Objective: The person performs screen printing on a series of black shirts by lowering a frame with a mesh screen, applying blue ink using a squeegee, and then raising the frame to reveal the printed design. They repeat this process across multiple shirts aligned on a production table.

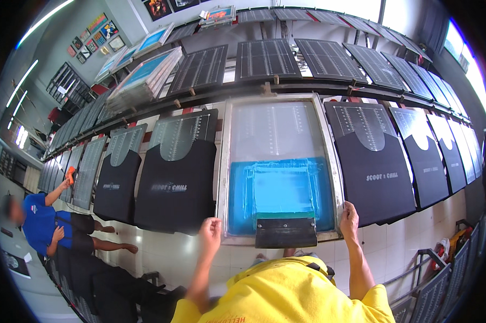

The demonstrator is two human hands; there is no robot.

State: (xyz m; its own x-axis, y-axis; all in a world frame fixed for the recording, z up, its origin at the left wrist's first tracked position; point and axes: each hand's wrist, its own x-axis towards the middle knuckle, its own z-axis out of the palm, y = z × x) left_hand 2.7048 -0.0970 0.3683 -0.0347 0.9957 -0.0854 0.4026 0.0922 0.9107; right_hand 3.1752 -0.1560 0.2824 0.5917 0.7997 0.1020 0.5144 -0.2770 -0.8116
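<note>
A silk-screen frame (333, 156) lies in front of me, with blue emulsion across its nearer half and pale mesh beyond. Resting on its near end is a squeegee (286, 232), black with a green blade edge; neither hand touches it. My left hand (210, 230) is closed at the near left side of the frame, its fingers curled against the rail. On the opposite side, my right hand (349, 216) grips the right rail near the corner. Under the mesh, a platen with rows of marks shows through faintly.
Black shirts (175, 180) with pale prints lie on platens (361, 121) to both sides. More platens (268, 59) line the rail behind. Stacked screens (146, 75) stand at back left. At far left, a person in blue (43, 223) holds an orange heat gun (70, 175).
</note>
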